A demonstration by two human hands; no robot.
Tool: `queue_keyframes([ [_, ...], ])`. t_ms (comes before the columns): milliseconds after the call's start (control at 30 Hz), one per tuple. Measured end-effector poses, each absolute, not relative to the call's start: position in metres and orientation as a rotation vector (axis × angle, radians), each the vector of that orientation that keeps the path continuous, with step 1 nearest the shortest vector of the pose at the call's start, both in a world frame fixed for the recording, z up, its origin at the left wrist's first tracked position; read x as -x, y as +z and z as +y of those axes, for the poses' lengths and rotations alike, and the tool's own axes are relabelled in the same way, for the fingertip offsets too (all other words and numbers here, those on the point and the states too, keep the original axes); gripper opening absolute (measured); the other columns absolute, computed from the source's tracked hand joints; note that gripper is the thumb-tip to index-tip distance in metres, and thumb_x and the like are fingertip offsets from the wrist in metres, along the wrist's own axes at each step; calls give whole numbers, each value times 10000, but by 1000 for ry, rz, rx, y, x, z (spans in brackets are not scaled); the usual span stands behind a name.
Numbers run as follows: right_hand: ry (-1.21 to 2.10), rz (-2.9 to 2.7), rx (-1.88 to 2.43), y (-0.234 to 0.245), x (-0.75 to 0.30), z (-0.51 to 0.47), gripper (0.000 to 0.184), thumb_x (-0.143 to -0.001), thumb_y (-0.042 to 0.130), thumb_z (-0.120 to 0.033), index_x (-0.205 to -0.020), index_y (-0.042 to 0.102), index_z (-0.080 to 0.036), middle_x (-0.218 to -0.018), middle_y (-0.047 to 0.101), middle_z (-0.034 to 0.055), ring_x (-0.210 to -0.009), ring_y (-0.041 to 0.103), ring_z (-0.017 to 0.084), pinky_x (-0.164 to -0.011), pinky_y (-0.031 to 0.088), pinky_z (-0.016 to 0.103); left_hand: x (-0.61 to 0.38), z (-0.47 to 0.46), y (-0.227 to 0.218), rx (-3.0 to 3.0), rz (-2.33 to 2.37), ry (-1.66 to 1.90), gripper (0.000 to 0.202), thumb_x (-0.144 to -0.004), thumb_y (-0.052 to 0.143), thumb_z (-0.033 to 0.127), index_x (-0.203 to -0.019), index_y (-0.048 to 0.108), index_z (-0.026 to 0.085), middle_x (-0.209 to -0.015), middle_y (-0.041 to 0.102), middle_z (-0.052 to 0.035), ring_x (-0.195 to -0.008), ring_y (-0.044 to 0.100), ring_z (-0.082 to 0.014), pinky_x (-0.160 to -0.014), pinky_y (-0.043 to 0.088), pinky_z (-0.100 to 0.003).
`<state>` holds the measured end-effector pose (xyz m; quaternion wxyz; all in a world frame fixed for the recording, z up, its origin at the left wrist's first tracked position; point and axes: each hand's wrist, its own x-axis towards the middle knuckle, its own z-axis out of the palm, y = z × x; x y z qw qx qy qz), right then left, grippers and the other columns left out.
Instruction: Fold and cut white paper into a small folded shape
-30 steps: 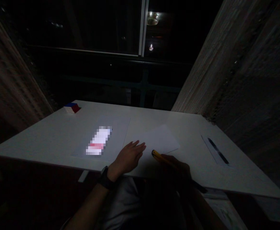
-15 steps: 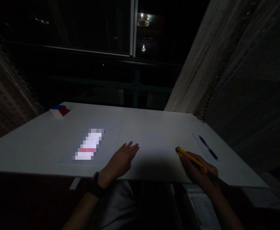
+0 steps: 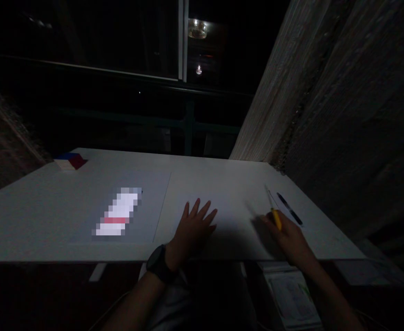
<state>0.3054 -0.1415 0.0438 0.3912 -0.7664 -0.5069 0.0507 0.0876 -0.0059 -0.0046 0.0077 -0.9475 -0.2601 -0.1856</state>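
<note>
A left hand (image 3: 193,233) and a right hand (image 3: 291,239), that's two hands up, and there's one watch (image 3: 156,262)! One knife (image 3: 277,220), one pen (image 3: 290,209), one cube (image 3: 69,161), one bright pixelated screen (image 3: 119,211), singles all the way! Now paper, at least two sheets (image 3: 152,202) showing, plus one table (image 3: 216,174) and two curtains (image 3: 274,82), one either side

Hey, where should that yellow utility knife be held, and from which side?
Probably by the yellow handle of the utility knife, from the near side, where the right hand has it. It points away from the person, and the thin, blurred strip beyond the handle looks like an extended blade, so gripping behind that seems safest.
</note>
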Motion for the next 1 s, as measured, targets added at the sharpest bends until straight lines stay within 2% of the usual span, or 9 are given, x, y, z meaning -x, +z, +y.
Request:
queue_keyframes([
  [67,155,-1424,2146,35,-297,-133,311,-805,459,-499,-735,517,-202,-568,576,14,-519,560,175,-493,381,265,-91,-8,-13,2938,-832,-588,422,-891,379,353,-1310,371,302,-1428,320,-38,-1316,228,-314,-1027,194,-585],
  [133,162,-1472,2250,28,-289,-127,284,-814,452,-471,-836,522,-197,-602,591,23,-536,567,180,-495,356,259,-92,-10,-19,2927,-840,-602,415,-897,361,342,-1310,375,303,-1419,338,-29,-1310,242,-317,-1027,180,-595],
  [200,268,-1523,2197,25,-284,-127,306,-795,486,-461,-942,504,-194,-668,615,27,-555,573,174,-500,360,254,-91,-12,-23,2909,-864,-637,418,-895,360,335,-1311,382,294,-1411,351,-35,-1306,247,-322,-1027,166,-604],
  [267,396,-1517,2079,26,-281,-131,334,-791,487,-471,-973,493,-191,-687,616,20,-553,566,163,-497,371,250,-92,-13,-25,2890,-891,-679,426,-888,375,326,-1311,387,289,-1404,362,-45,-1305,249,-327,-1026,161,-613],
  [500,578,-1232,1861,36,-291,-117,400,-844,339,-538,-760,486,-176,-559,556,-5,-498,543,144,-489,386,246,-92,-16,-24,2894,-907,-731,418,-878,385,312,-1295,415,290,-1388,387,-43,-1295,272,-329,-1027,172,-606],
  [567,491,-1335,1961,37,-293,-101,410,-849,325,-539,-771,502,-177,-551,566,-5,-506,547,149,-519,381,251,-92,-16,-23,2898,-919,-736,414,-880,382,315,-1292,419,291,-1380,399,-44,-1295,274,-326,-1028,173,-602],
  [667,235,-1438,2134,36,-294,-77,411,-861,308,-511,-766,525,-175,-665,615,41,-629,574,168,-560,365,251,-92,-17,-23,2900,-921,-749,412,-882,380,322,-1290,421,287,-1377,403,-47,-1298,267,-322,-1028,171,-602],
  [867,93,-1524,2353,36,-286,-45,437,-879,285,-488,-892,564,-151,-814,660,120,-743,607,215,-592,353,269,-92,-17,-26,2893,-921,-784,412,-882,379,332,-1290,420,291,-1384,395,-35,-1298,269,-318,-1036,155,-598],
  [1000,7,-1503,2463,43,-280,-31,458,-887,262,-489,-939,563,-148,-857,660,142,-761,617,240,-585,347,284,-93,-16,-28,2898,-928,-765,412,-879,384,336,-1287,425,298,-1388,389,-33,-1296,275,-318,-1034,166,-596],
])
